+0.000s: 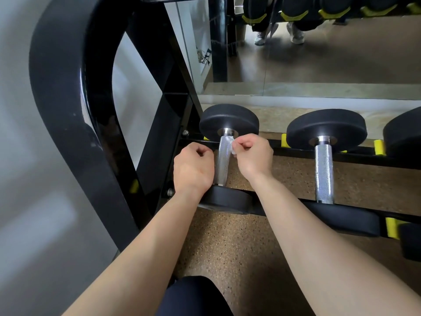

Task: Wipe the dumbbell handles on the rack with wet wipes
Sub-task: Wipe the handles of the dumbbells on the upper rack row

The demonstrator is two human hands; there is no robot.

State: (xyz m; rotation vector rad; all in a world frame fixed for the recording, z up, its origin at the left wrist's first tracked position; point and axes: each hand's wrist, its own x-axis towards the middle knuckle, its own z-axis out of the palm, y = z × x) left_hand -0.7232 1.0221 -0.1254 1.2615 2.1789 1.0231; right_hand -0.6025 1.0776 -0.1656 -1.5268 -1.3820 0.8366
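Note:
The leftmost dumbbell on the rack has a knurled chrome handle between two black round heads. My right hand pinches a small white wet wipe against the handle's far end, just below the far head. My left hand sits with curled fingers just left of the handle, beside it; nothing shows in its grasp. A second dumbbell with a chrome handle lies to the right.
The black rack frame curves up on the left, and its rails carry yellow saddles. A third dumbbell head shows at the right edge. A mirror stands behind, over brown speckled floor. My knee is below.

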